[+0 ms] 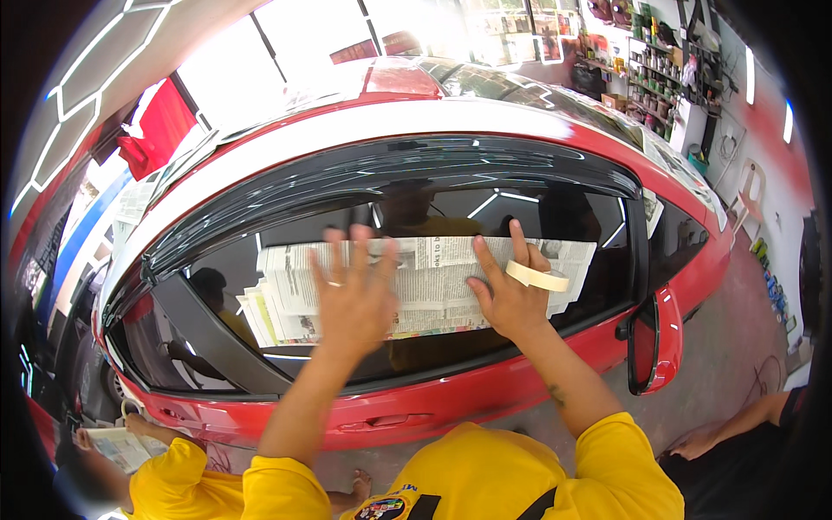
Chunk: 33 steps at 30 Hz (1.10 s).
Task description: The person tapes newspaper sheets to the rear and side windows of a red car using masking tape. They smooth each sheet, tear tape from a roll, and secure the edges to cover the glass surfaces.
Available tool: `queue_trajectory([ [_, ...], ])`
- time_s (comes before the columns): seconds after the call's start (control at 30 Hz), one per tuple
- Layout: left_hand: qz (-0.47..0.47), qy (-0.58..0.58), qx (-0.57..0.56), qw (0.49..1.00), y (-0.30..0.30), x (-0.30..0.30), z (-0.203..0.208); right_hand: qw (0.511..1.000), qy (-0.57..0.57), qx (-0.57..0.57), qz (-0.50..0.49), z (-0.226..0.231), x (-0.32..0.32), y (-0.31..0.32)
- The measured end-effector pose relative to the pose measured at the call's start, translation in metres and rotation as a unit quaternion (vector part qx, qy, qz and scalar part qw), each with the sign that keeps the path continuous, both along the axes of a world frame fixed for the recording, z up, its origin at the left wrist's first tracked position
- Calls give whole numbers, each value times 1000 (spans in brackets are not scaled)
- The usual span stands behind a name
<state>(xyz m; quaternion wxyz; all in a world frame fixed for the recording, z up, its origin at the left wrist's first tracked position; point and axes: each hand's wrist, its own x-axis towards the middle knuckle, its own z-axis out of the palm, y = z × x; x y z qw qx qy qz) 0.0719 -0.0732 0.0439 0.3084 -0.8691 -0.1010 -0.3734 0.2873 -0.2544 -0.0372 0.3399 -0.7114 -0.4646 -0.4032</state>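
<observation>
Folded sheets of newspaper (433,282) lie against the dark side window (286,227) of a red car (555,368). My left hand (357,295), somewhat blurred, is over the left half of the paper with its fingers spread and nothing in it. Over the right half is my right hand (513,299), its thumb and forefinger stretched out on the paper. A roll of cream masking tape (555,282) hangs on the other fingers of that hand. Whether any tape fixes the paper to the glass, I cannot tell.
The side mirror (666,338) juts out at right. At lower left crouches a person in yellow (186,477) beside more newspaper (121,444). Another person's dark sleeve (737,472) shows at lower right. Shelves with cans (654,82) and a plastic chair (747,195) stand beyond the car.
</observation>
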Motion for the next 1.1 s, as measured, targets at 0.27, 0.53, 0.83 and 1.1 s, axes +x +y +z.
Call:
queue_trajectory([
  [0.27,-35,42,-148,988,-27,59,-33,999,8,-28,-14,3,10,-10],
  [0.53,128,-23,-70,989,73,-79,-3,982,99,6,-162,-47,85,-70],
  [0.83,189,-65,-83,976,53,-71,-2,968,147,-10,-203,-48,96,-88],
  [1.1,-60,-66,-127,988,-31,40,-53,956,187,-33,-224,-42,87,-87],
])
